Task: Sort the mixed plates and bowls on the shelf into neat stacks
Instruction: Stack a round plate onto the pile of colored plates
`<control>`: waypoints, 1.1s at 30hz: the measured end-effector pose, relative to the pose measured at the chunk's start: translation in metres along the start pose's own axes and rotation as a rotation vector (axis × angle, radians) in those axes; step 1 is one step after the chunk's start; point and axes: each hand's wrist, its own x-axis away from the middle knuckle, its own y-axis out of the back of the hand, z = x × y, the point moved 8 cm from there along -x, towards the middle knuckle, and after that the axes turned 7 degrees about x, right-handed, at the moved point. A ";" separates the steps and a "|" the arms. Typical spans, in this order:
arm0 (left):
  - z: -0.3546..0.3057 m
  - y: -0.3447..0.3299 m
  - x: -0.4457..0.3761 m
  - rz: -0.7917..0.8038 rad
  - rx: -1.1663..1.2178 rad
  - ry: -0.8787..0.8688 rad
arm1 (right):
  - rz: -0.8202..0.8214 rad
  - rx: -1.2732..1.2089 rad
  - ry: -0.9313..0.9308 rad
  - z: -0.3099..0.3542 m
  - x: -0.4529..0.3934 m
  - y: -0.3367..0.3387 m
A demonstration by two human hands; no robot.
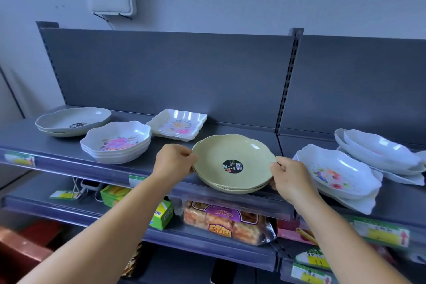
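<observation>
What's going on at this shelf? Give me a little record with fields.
held: green plates, a small stack, gripped at opposite rims
left hand: pinches left rim
right hand: pinches right rim
far left: grey-green plates
left: flowered bowls
behind: square flowered dishes
right: untidy white flowered dishes
shelf: grey, price tags along front edge

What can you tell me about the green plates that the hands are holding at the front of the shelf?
The green plates form a short stack of pale green, matte, plastic-looking dishes with wavy scalloped rims. The top one carries a round black sticker at its centre. The stack lies level at the front edge of the grey shelf, slightly misaligned. The left hand pinches its left rim and the right hand grips its right rim.
</observation>
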 end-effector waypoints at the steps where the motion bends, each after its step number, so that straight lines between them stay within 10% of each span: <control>1: -0.002 0.004 0.001 -0.011 0.011 -0.015 | 0.000 -0.054 -0.002 0.001 0.000 -0.001; 16: 0.007 0.169 -0.052 -0.299 -0.048 -0.118 | -0.007 -0.436 0.140 0.166 -0.012 -0.054; 33: 0.113 0.363 -0.154 -0.530 -0.114 0.029 | 0.207 -0.132 0.371 0.403 -0.062 -0.244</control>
